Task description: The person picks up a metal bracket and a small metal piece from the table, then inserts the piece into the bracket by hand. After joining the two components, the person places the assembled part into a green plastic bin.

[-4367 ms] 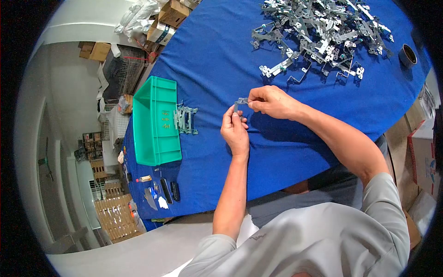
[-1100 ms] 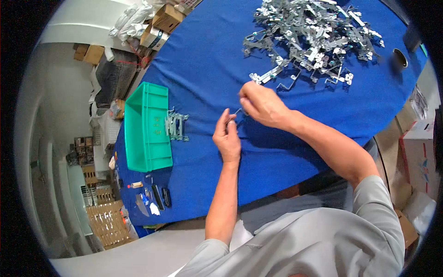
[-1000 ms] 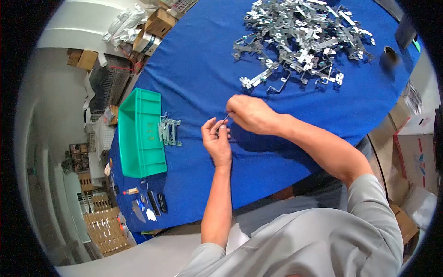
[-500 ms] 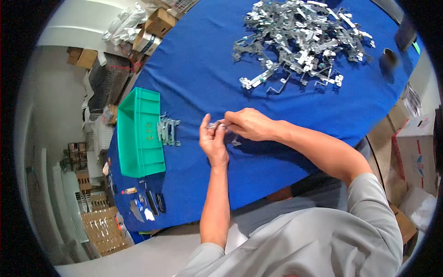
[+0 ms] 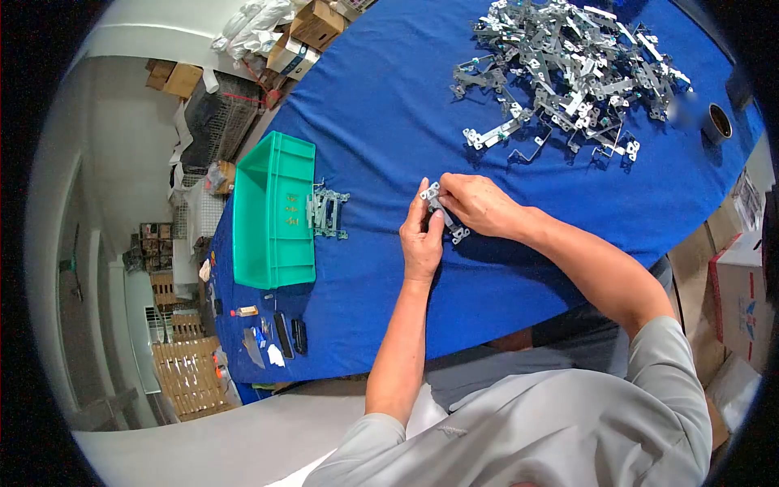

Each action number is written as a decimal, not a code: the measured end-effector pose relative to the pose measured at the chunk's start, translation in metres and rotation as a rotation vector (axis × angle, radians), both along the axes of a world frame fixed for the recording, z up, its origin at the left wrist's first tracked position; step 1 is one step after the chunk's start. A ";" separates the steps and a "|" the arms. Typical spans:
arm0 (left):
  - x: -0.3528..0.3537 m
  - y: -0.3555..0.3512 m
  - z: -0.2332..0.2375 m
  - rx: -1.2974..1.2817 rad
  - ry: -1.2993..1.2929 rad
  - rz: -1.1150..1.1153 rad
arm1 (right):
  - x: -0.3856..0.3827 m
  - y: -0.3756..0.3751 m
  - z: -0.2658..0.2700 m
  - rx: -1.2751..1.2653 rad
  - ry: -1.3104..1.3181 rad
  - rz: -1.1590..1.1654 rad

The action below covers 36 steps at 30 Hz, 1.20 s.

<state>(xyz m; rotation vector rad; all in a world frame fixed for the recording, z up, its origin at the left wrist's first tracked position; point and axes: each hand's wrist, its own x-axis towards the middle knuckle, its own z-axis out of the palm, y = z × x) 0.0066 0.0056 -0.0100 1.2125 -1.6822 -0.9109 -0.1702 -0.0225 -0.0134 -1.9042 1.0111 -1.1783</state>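
Note:
Between my two hands is a small silvery metal bracket (image 5: 442, 213), tilted over the blue cloth, with holed ends showing at top and bottom. My left hand (image 5: 423, 243) grips it from the left, thumb and fingers closed around its middle. From the right, my right hand (image 5: 480, 203) pinches the upper part of the bracket; its fingertips are partly hidden behind the knuckles. To the left, several similar brackets (image 5: 327, 214) lie in a row against a green plastic bin (image 5: 276, 264). A large heap of such brackets (image 5: 568, 77) covers the far part of the table.
The table wears a blue cloth (image 5: 357, 316). Left of me lie a black bar-shaped tool (image 5: 282, 335), another black item (image 5: 300, 336) and a small bottle (image 5: 244, 311). At the far right stands a dark round cup (image 5: 717, 123). A white carton (image 5: 742, 292) is on the floor right.
The bracket has turned, so its length now shows between my hands. My view has shifted, moving the bin and heap rightward and slightly up in the picture.

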 end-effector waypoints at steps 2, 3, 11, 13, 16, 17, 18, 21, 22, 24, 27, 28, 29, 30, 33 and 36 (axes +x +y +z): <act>-0.003 0.002 0.002 0.067 0.167 0.049 | -0.004 0.000 0.006 0.046 0.018 0.024; -0.004 0.003 0.004 0.100 0.250 0.075 | -0.005 -0.001 0.008 0.069 0.027 0.037; 0.008 -0.002 -0.012 -0.002 0.250 0.275 | -0.009 -0.003 0.007 0.049 0.048 -0.021; 0.003 -0.001 -0.008 0.019 0.297 0.312 | -0.011 -0.007 0.006 0.034 -0.058 -0.014; 0.002 0.000 -0.006 0.048 0.288 0.295 | -0.016 -0.007 0.013 0.195 -0.098 0.052; 0.002 -0.001 -0.006 0.047 0.287 0.294 | -0.016 -0.006 0.015 0.236 -0.105 0.068; 0.002 -0.001 -0.006 0.046 0.287 0.294 | -0.016 -0.006 0.015 0.234 -0.094 0.079; 0.001 -0.001 -0.004 0.058 0.276 0.286 | -0.015 -0.004 0.014 0.205 -0.083 0.089; 0.001 0.000 -0.003 0.064 0.271 0.283 | -0.014 -0.005 0.013 0.187 -0.079 0.085; 0.001 -0.001 -0.004 0.064 0.291 0.265 | -0.013 -0.006 0.009 0.150 -0.070 0.075; 0.001 -0.001 -0.006 0.051 0.296 0.267 | -0.014 -0.006 0.008 0.145 -0.016 0.052; 0.001 -0.001 -0.005 0.044 0.293 0.272 | -0.014 -0.006 0.008 0.146 -0.004 0.038; 0.001 -0.001 -0.006 0.031 0.298 0.261 | -0.015 -0.007 0.007 0.146 0.009 0.025; 0.002 -0.001 -0.006 0.018 0.303 0.250 | -0.015 -0.007 0.006 0.146 0.021 0.013; 0.007 -0.001 -0.009 -0.003 0.208 0.216 | -0.013 -0.008 0.002 0.131 0.045 -0.016; 0.009 0.001 -0.010 -0.043 0.108 0.195 | -0.013 -0.008 0.002 0.124 0.072 -0.004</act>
